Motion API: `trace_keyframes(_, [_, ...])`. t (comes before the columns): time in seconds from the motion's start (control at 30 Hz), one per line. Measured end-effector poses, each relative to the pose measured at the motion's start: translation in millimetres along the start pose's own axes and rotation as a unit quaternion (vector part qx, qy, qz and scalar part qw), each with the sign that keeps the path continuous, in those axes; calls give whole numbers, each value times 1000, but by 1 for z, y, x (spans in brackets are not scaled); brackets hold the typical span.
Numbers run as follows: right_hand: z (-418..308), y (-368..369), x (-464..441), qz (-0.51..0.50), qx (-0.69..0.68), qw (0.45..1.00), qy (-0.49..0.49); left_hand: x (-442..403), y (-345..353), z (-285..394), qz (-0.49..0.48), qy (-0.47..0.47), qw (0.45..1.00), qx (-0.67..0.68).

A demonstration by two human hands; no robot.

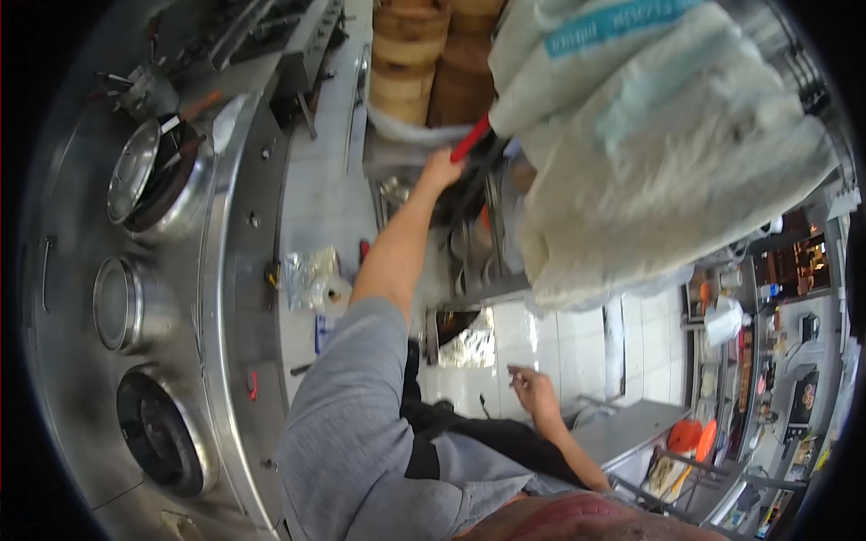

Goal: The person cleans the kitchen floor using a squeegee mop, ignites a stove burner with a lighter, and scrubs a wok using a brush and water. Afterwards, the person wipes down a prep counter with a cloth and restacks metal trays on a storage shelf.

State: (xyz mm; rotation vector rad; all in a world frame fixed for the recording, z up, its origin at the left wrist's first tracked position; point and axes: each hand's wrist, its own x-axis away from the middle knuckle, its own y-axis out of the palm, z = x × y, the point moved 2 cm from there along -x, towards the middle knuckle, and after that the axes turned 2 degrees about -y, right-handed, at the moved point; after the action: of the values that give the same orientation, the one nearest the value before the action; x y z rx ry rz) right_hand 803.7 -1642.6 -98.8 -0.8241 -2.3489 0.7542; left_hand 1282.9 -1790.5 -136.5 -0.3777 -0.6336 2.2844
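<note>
The person's grey sleeve (pixel 347 388) is closest. The left hand (pixel 442 169) has its fingers around a red stick (pixel 470 139), by a big pale cloth (pixel 667 171). The right hand's (pixel 534 394) fingers look bent; I can't tell if they hold anything.

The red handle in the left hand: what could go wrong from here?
The left hand grips the red handle right beside the large cloth, whose folds might snag it. The stacked bamboo steamers stand close by, so a wide swing could perhaps knock them. Crumpled clear plastic lies on what looks like the floor and might trip someone.
</note>
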Motion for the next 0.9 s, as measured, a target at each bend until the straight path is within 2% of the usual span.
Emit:
trace_keyframes(0.03, [-1, -1, 0, -1, 18, 1000, -17, 4, -6, 1, -11, 10, 1000, 2])
trace_keyframes(0.1, [2, -5, 3, 5, 37, 999, -34, 19, -20, -5, 52, 15, 998, 16])
trace_keyframes(0.17, [7, -9, 12, 17, 38, 998, -42, 47, -54, -6, 50, -21, 998, 13])
trace_keyframes(0.23, [12, -11, 22, 25, 6, 1000, 13, 85, -81, -15, 107, -1, 992, 61])
trace_keyframes(0.3, [13, -11, 29, 34, -5, 999, 13, 114, -90, -44, 108, -50, 983, 139])
trace_keyframes(0.4, [-6, -14, 38, 44, -20, 999, -4, 172, -112, -44, 93, -73, 986, 117])
trace_keyframes(0.47, [-22, -18, 41, 35, 23, 998, -39, 200, -107, -61, 76, -108, 983, 127])
trace_keyframes(0.5, [-33, -23, 43, 66, 16, 994, -89, 213, -106, -57, 64, -106, 986, 116])
trace_keyframes(0.53, [-47, -31, 41, 97, 9, 986, -136, 229, -102, -45, 64, -60, 990, 107])
trace_keyframes(0.57, [-83, -50, 50, 86, -62, 988, -115, 250, -96, -35, 62, -17, 993, 98])
trace_keyframes(0.63, [-136, -87, 67, 132, -128, 947, -262, 277, -82, -13, 14, 17, 1000, 16])
trace_keyframes(0.67, [-158, -100, 77, 121, -220, 921, -297, 287, -69, -11, 29, 63, 998, -14])
trace_keyframes(0.7, [-169, -111, 86, 131, -244, 884, -378, 298, -50, -19, 53, 133, 990, -5])
trace_keyframes(0.73, [-176, -111, 94, 148, -297, 845, -419, 317, -41, -5, 16, 104, 994, 35])
trace_keyframes(0.77, [-184, -110, 102, 153, -350, 801, -461, 337, -40, 19, -29, 68, 997, -7])
trace_keyframes(0.83, [-194, -105, 124, 124, -420, 765, -472, 373, -18, 30, -18, 66, 997, 29])
trace_keyframes(0.87, [-192, -100, 143, 123, -454, 777, -418, 390, -9, 34, -30, 57, 997, 42])
trace_keyframes(0.9, [-180, -95, 154, 89, -433, 775, -452, 408, -5, 40, -6, 86, 996, 29])
